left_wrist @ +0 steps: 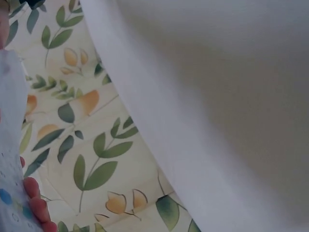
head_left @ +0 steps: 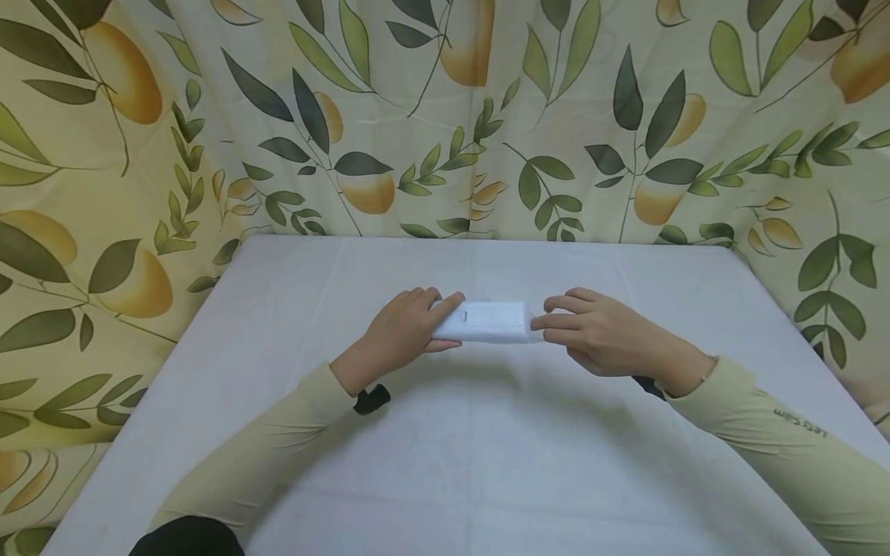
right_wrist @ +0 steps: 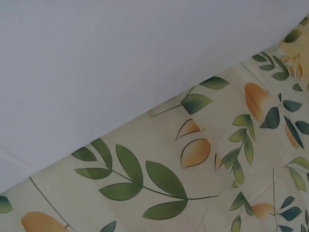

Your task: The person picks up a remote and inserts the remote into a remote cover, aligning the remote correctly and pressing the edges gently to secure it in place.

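Note:
A white, soft, oblong packet (head_left: 495, 322) with a rectangular panel on its upper face is held up over the table. My left hand (head_left: 406, 328) grips its left end, thumb along the near side and fingers at the far side. At the right end, the fingertips of my right hand (head_left: 601, 328) touch the packet's edge, fingers spread and slightly bent. In the left wrist view, part of the packet (left_wrist: 12, 121) shows at the left border, with colored dots low down and fingertips (left_wrist: 37, 203) along its edge. The right wrist view shows neither hand nor packet.
A white-covered table (head_left: 473, 463) lies under both forearms. Behind it and at its sides hangs a curtain (head_left: 445, 154) printed with leaves and fruit. Dark wrist straps (head_left: 371, 399) show at the cuffs, and a dark rounded shape (head_left: 188, 537) is at the bottom left.

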